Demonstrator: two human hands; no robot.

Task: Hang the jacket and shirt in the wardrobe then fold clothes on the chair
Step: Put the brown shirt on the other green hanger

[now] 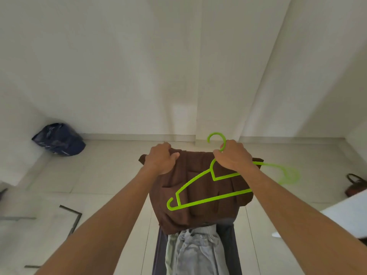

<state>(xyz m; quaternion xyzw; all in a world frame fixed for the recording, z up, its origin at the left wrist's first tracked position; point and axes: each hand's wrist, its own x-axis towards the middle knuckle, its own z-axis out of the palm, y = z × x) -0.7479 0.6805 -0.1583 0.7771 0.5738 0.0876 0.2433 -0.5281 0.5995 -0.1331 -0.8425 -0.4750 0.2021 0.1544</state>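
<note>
The left hand (pixel 161 158) grips the top edge of a brown fabric garment (pixel 195 197), fingers curled over the cloth. The right hand (pixel 233 155) is clamped on the neck of a lime-green plastic hanger (pixel 200 192) lying against the garment. Pale grey-blue clothes (pixel 195 253) hang below. A dark blue plastic bag (pixel 59 139) sits on the tiled floor (pixel 111 175). No writing is legible.

At centre frame a shirt (pixel 190 195) is held up, a hanger (pixel 200 195) laid across it; clothes (pixel 196 253) lie below — a bag (pixel 59 139) is seen upper left, a handbag (pixel 355 185) at right edge.
</note>
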